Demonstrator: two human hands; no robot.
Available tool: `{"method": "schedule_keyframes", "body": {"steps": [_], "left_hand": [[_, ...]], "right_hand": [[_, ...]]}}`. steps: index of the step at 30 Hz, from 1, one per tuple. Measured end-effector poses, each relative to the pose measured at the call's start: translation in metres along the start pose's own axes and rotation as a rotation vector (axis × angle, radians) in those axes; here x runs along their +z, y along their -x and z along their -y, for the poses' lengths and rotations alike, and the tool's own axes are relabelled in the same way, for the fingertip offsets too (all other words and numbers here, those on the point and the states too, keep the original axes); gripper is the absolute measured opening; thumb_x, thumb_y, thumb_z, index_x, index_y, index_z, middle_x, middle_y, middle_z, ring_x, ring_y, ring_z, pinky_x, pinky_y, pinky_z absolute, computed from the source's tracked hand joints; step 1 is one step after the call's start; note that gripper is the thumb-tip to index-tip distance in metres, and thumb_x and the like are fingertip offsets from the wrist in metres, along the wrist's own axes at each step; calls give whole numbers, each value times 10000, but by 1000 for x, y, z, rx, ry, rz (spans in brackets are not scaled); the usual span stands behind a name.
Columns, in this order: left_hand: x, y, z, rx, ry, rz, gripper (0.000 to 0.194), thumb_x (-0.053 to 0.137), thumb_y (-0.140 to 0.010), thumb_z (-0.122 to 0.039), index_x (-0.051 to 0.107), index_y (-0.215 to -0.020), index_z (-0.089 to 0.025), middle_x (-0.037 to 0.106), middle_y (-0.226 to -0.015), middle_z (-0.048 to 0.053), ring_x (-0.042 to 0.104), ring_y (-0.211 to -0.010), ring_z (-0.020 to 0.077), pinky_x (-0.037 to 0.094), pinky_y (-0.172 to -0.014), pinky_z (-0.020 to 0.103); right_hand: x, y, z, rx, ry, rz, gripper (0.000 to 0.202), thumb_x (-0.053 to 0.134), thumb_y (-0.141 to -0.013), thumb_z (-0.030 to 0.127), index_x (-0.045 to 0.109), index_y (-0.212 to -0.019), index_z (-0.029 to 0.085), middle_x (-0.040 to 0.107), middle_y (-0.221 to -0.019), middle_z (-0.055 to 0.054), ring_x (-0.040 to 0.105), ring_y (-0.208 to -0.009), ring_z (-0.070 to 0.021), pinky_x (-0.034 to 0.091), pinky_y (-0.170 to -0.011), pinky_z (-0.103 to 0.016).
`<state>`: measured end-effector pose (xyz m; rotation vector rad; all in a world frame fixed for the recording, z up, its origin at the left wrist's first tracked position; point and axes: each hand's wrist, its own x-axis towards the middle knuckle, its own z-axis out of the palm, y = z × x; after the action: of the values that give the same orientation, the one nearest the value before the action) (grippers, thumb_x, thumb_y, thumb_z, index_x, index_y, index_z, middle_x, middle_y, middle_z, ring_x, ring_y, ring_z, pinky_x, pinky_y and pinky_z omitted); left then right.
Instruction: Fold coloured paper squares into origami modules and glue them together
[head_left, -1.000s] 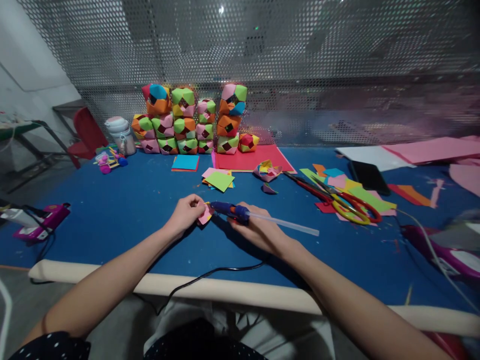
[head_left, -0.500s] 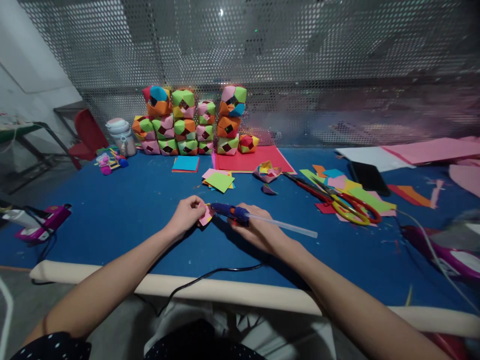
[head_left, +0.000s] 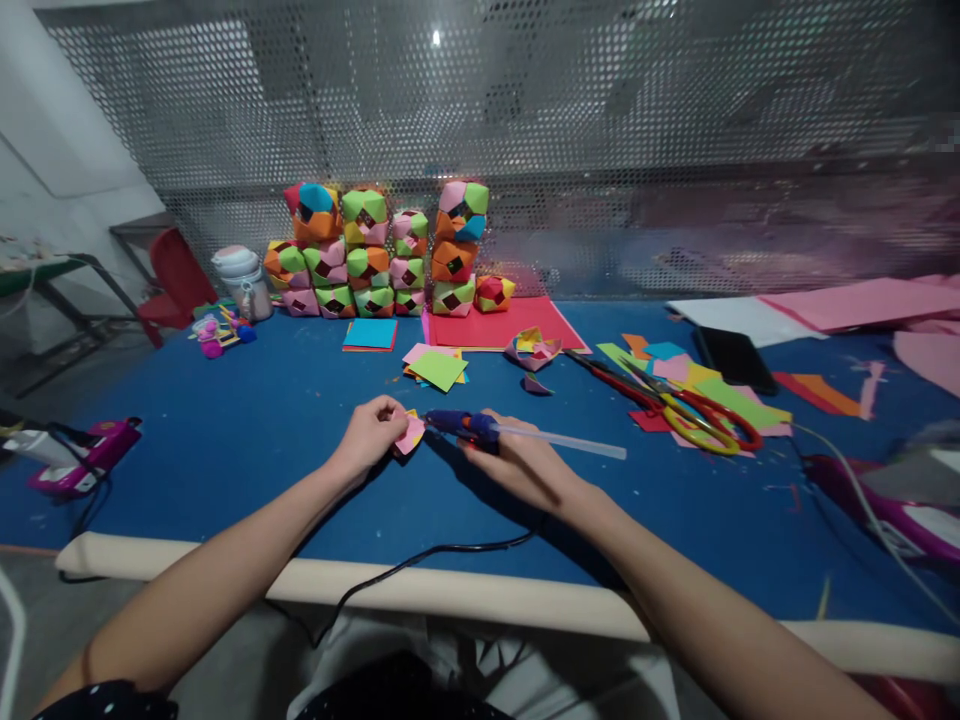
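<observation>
Pinched in the fingers of my left hand (head_left: 369, 437) is a small folded paper piece (head_left: 409, 432), pink with a bit of yellow, held just above the blue table. My right hand (head_left: 521, 458) is wrapped round a dark blue glue gun (head_left: 461, 424), and a clear glue stick (head_left: 574, 440) pokes out of its back end. The gun's nozzle points left and is right at the paper piece's edge; I cannot tell whether it touches. Beyond my hands lies a small stack of coloured paper squares (head_left: 437, 369), a green one on top.
Paper balls (head_left: 367, 268) stand stacked against the mesh panel (head_left: 570, 120). A partly built paper piece (head_left: 533, 346) sits on the table (head_left: 247, 430). To the right are scissors (head_left: 701, 424), paper scraps and a phone (head_left: 735, 358). A black cord (head_left: 435, 549) crosses the front edge.
The scene sits slightly lower in the picture. The glue gun and the paper piece stay close together, with both hands in nearly the same grip and place.
</observation>
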<state>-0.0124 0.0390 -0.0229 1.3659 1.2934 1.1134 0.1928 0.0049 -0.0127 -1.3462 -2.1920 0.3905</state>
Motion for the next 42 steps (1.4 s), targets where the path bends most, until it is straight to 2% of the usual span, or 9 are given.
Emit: {"method": "schedule_keyframes", "body": {"steps": [7, 13, 19, 24, 25, 28, 30, 34, 42], "left_hand": [[-2, -3, 0, 0, 62, -72, 130, 646, -631, -222, 581, -703, -135, 515, -547, -46, 437, -497, 67, 301, -484, 182], [-2, -2, 1, -26, 131, -59, 177, 672, -633, -253, 565, -721, -142, 500, -542, -50, 426, -484, 64, 284, -474, 183], [-3, 0, -1, -23, 198, -53, 209, 692, -634, -266, 552, -729, -143, 539, -589, -30, 466, -518, 72, 314, -496, 187], [2, 6, -4, -22, 234, -26, 237, 711, -627, -281, 549, -736, -147, 548, -595, -33, 479, -529, 77, 330, -511, 191], [4, 8, -6, -23, 236, -11, 238, 714, -625, -281, 551, -734, -147, 555, -602, -30, 483, -535, 78, 334, -516, 192], [11, 17, -10, 2, 217, 56, 222, 708, -642, -282, 554, -731, -148, 578, -642, -20, 496, -566, 83, 356, -547, 201], [15, 23, -14, 29, 196, 106, 205, 697, -660, -279, 554, -730, -150, 577, -654, -21, 499, -581, 84, 368, -567, 206], [18, 32, -19, 50, 173, 165, 190, 680, -686, -282, 551, -727, -148, 566, -660, -24, 495, -599, 84, 375, -581, 208], [18, 35, -21, 38, 188, 207, 138, 658, -689, -250, 570, -723, -149, 560, -660, -27, 487, -604, 80, 358, -574, 202]], "right_hand": [[-3, -6, -9, 162, -106, -70, 377, 432, -848, 414, 615, -1098, 200, 650, -863, -40, 582, -729, -186, 401, -598, -252], [4, -15, -26, 264, 150, 3, 383, 407, -861, 456, 620, -912, 142, 636, -888, -105, 587, -749, -202, 385, -601, -252], [-42, 5, -20, 300, 292, 169, 469, 424, -805, 606, 565, -633, 193, 569, -630, -42, 532, -606, -172, 318, -523, -247], [-53, 19, 5, -8, -209, 461, 363, 449, -855, 462, 532, -641, 182, 478, -577, 18, 423, -537, -100, 325, -500, -219], [-45, 18, 12, -40, -317, 410, 310, 454, -860, 431, 546, -702, 182, 488, -607, 20, 425, -552, -97, 339, -512, -217], [-15, 13, 27, 21, -439, -18, 194, 509, -838, 356, 529, -915, 179, 521, -716, 8, 459, -604, -104, 377, -554, -226], [3, 8, 31, 55, -475, -166, 218, 529, -823, 344, 499, -953, 171, 522, -745, -1, 478, -617, -109, 399, -571, -236], [17, 3, 30, 120, -553, -194, 199, 536, -806, 343, 516, -892, 165, 535, -706, 3, 488, -598, -115, 404, -557, -242], [17, 1, 32, 135, -611, -227, 75, 517, -769, 240, 522, -742, 170, 539, -634, 18, 494, -564, -110, 394, -538, -232]]}}
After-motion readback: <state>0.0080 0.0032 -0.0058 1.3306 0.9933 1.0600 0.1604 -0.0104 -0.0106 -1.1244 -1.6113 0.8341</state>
